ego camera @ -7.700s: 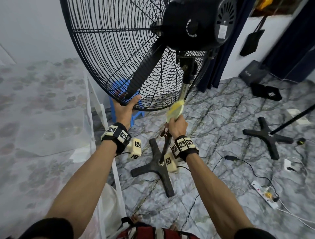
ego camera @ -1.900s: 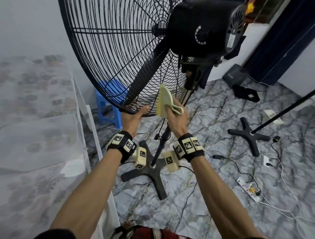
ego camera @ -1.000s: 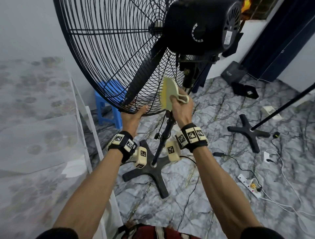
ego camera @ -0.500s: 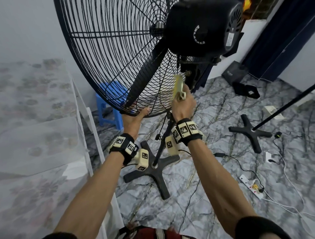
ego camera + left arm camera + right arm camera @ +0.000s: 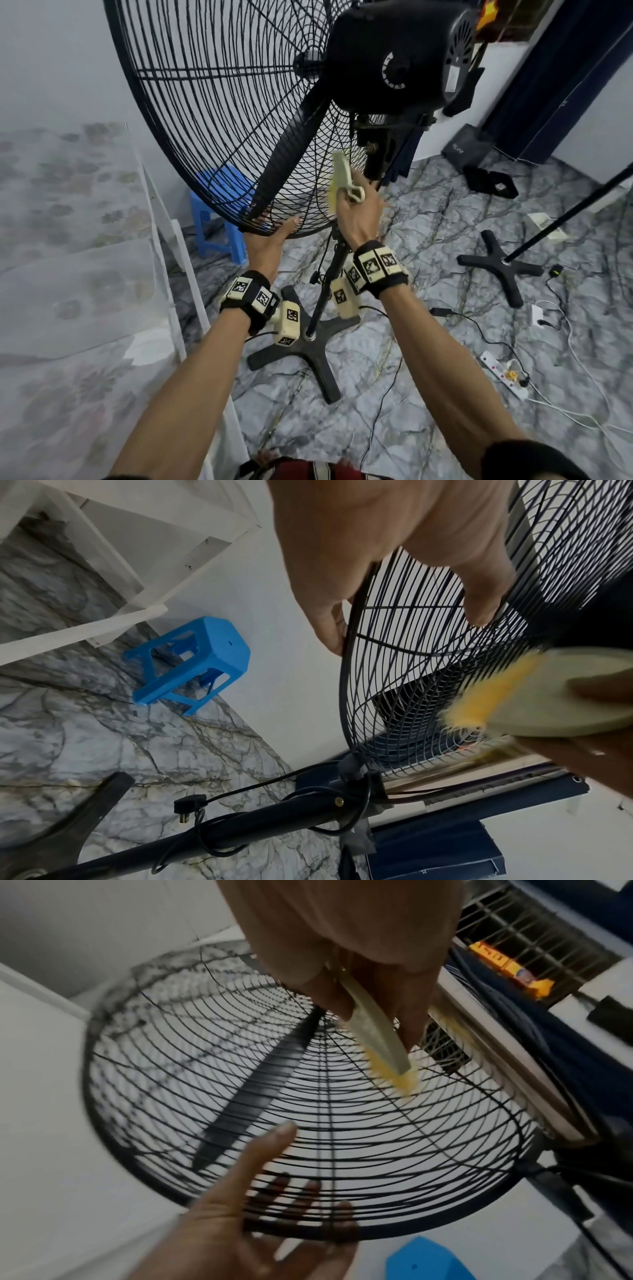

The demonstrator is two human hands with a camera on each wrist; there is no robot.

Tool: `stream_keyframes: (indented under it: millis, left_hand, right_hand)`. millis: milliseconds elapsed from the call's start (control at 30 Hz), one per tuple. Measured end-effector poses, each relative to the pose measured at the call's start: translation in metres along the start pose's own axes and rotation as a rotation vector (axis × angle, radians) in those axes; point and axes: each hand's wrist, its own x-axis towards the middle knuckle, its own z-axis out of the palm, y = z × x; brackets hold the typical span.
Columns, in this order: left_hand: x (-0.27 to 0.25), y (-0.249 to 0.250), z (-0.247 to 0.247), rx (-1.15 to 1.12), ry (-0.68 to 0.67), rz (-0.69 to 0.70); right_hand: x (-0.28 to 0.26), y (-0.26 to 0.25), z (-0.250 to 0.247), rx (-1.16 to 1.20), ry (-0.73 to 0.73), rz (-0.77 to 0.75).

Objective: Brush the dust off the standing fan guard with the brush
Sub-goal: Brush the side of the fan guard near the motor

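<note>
Turned flatter since half a second ago: brush (image 5: 343, 181) pinched in right hand (image 5: 359, 214), bristles on guard (image 5: 219, 113). Left hand (image 5: 265, 241) curled round lower rim. Marble floor (image 5: 428, 240), blue stool (image 5: 219, 209).

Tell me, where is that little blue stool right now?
In the head view the blue stool stands on the marble floor at left centre, behind the lower rim of the fan guard, just beyond the left hand.

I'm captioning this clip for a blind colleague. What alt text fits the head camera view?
The right hand holds a pale brush with yellow bristles against the back of a black standing fan guard, while the left hand grips its bottom rim. A blue stool stands behind on the marble-patterned floor.
</note>
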Motion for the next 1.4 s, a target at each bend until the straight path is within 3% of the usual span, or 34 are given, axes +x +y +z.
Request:
stream_keyframes:
  millis: [67,233,433,567,633,767,967,1200,1400]
  left_hand:
    - [0.000,0.000,-0.002,-0.009,-0.016,0.001]
    - [-0.005,0.000,-0.003,0.027,-0.027,0.040]
    - [-0.003,0.003,-0.004,0.003,-0.022,0.029]
    - [-0.005,0.000,-0.003,0.020,-0.022,0.017]
    - [-0.006,0.003,0.001,0.003,-0.015,0.006]
    - [-0.003,0.005,-0.001,0.029,-0.005,0.016]
    - [-0.002,-0.001,-0.004,0.021,-0.044,0.038]
    - [0.001,-0.003,-0.005,0.016,-0.049,0.053]
    - [0.002,-0.006,-0.002,0.021,-0.017,0.042]
  right_hand:
    - [-0.001,0.001,-0.007,0.011,-0.046,-0.025]
    - [0.015,-0.007,-0.003,-0.009,0.152,-0.030]
    - [0.005,-0.013,0.008,0.073,0.055,-0.045]
    - [0.015,-0.013,0.010,0.010,0.180,0.040]
    - [0.021,-0.005,0.016,-0.046,0.152,0.053]
    - [0.008,-0.008,0.008,0.041,0.054,-0.068]
    - [0.022,-0.020,0.009,-0.111,0.305,-0.107]
    - [0.022,-0.016,0.008,-0.061,0.198,-0.145]
    - [0.036,-0.027,0.014,-0.138,0.286,-0.070]
